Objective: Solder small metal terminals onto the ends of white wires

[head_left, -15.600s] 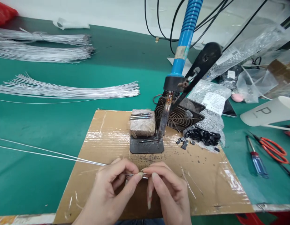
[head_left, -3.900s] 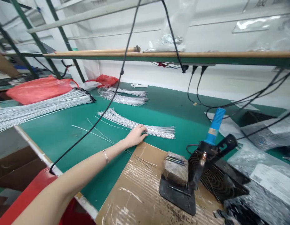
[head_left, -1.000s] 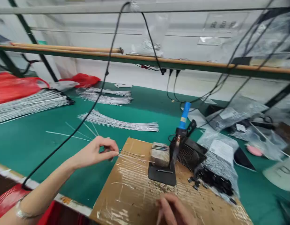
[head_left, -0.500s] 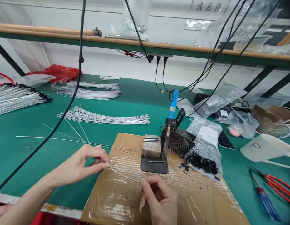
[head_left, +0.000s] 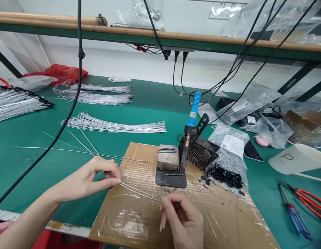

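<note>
Two thin white wires (head_left: pixel 141 192) run between my hands over a sheet of cardboard (head_left: pixel 129 221). My left hand (head_left: pixel 98 176) is closed, pinching them between thumb and forefinger at the cardboard's left edge. Closer to me, my right hand (head_left: pixel 182 218) has thumb and forefinger pressed together on their right ends; its other fingers curl loosely. Other loose white wires (head_left: pixel 59 149) lie behind my left hand, some reaching onto the cardboard. A soldering iron (head_left: pixel 193 114) with a blue handle stands upright in a stand (head_left: pixel 173 178), beside a block-shaped sponge (head_left: pixel 167 159).
A bundle of white wires (head_left: pixel 119 126) lies on the green mat. A small fan (head_left: pixel 198 152) and a bag of black parts (head_left: pixel 225 178) stand behind the cardboard. Pliers (head_left: pixel 310 200), a screwdriver (head_left: pixel 295 219) and a white cup (head_left: pixel 295 159) are at right. Black cables (head_left: pixel 78 79) hang across the view.
My right hand has slid a little to the right along the wires, so a longer stretch shows between my hands. The camera view has tilted slightly downward.
</note>
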A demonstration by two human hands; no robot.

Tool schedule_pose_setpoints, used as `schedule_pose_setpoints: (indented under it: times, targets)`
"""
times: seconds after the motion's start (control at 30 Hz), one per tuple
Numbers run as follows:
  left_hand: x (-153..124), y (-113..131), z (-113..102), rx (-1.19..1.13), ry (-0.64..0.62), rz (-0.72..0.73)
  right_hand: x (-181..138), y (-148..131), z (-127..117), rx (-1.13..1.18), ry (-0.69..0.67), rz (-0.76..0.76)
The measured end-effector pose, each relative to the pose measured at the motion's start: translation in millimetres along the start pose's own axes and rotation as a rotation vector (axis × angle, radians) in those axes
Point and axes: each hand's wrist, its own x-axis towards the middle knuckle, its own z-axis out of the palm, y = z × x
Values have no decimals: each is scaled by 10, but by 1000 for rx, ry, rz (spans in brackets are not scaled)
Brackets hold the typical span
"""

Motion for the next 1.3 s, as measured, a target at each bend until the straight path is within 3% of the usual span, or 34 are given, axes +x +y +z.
schedule_pose_setpoints:
  times: [0.2,0.33,0.5,0.67,0.87,1.1,1.3]
  targets:
    - [-23,153,144,110,-20,-59,-64,-18,-94,-197,-53,-262]
    - [21,429,445,225,-25,-17,-99,22,-153,-256,-79,-259]
    - [139,702,904,68,-72,55,-110,29,-250,-290,-146,-252]
    - [226,692,1179,-103,-125,-101,-108,-5,-343,-330,-164,-218]
    - [326,628,1335,-246,-97,-274,-106,-12,-382,-340,-119,-143]
    - [438,655,1405,-340,1,-317,-59,-99,-460,-137,153,180]
    - [502,651,1415,-381,8,-341,-9,-146,-428,44,151,362]
